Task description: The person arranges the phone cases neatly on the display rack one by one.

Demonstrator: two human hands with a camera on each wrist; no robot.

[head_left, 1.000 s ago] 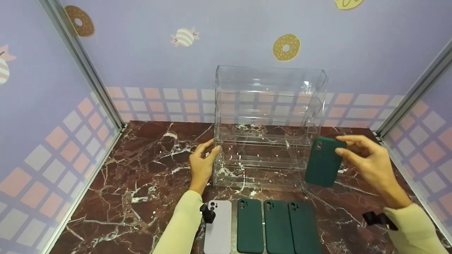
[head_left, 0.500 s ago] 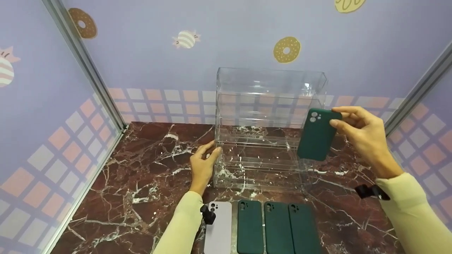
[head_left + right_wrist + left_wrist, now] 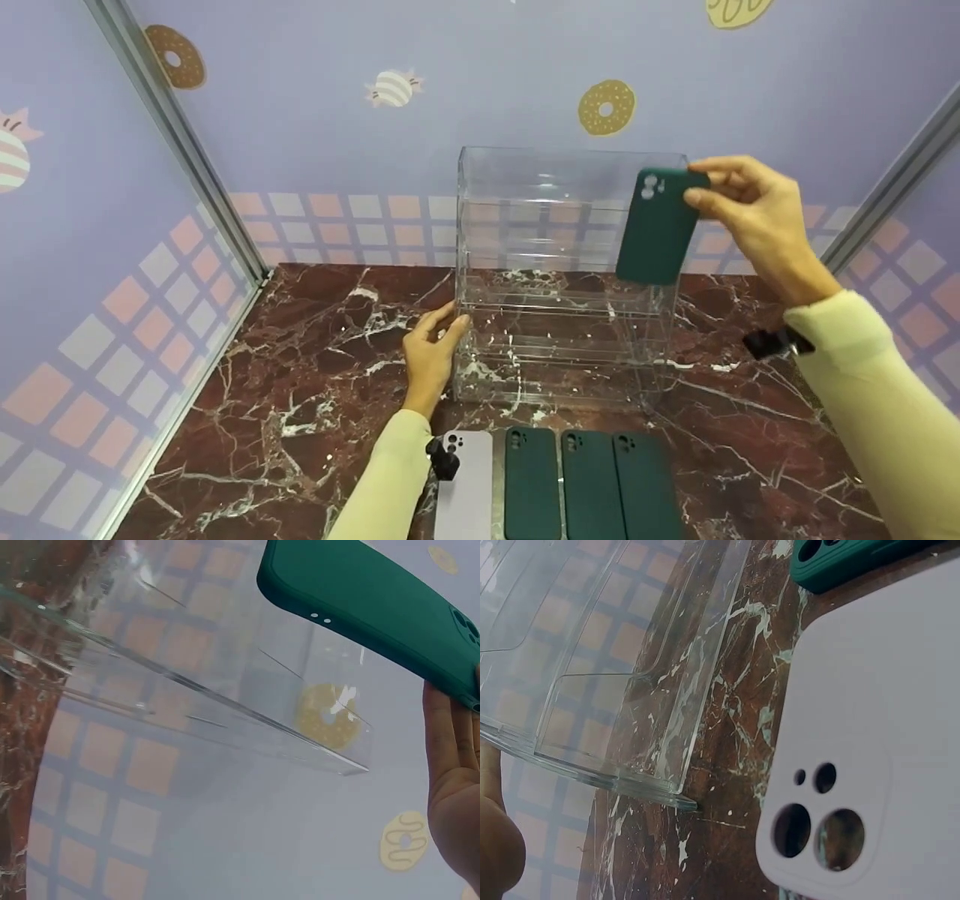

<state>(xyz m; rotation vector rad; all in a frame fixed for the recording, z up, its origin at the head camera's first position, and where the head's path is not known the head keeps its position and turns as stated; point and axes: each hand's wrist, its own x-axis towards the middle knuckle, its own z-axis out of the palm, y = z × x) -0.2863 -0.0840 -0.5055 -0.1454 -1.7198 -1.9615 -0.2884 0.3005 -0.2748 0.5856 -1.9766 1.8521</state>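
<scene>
In the head view my right hand (image 3: 757, 214) pinches a dark green phone case (image 3: 660, 229) by its upper right corner. The case hangs slightly tilted, camera holes at the top, in front of the upper right part of a clear tiered display rack (image 3: 555, 176). The right wrist view shows the same green phone case (image 3: 367, 607) above the rack's clear edge. My left hand (image 3: 433, 349) touches the rack's left side with fingers and thumb apart. Only part of the left hand (image 3: 496, 840) shows in the left wrist view, beside the clear side panel.
A lilac phone case (image 3: 465, 495) and three dark green cases, among them the middle one (image 3: 592, 487), lie in a row before the rack. The marble-patterned tabletop (image 3: 315, 375) ends at a purple patterned back wall (image 3: 300, 135). Metal posts stand at the corners.
My right hand has raised the green phone case and brought it slightly left, from beside the rack's lower right to its upper tiers. The left hand stays at the rack's side.
</scene>
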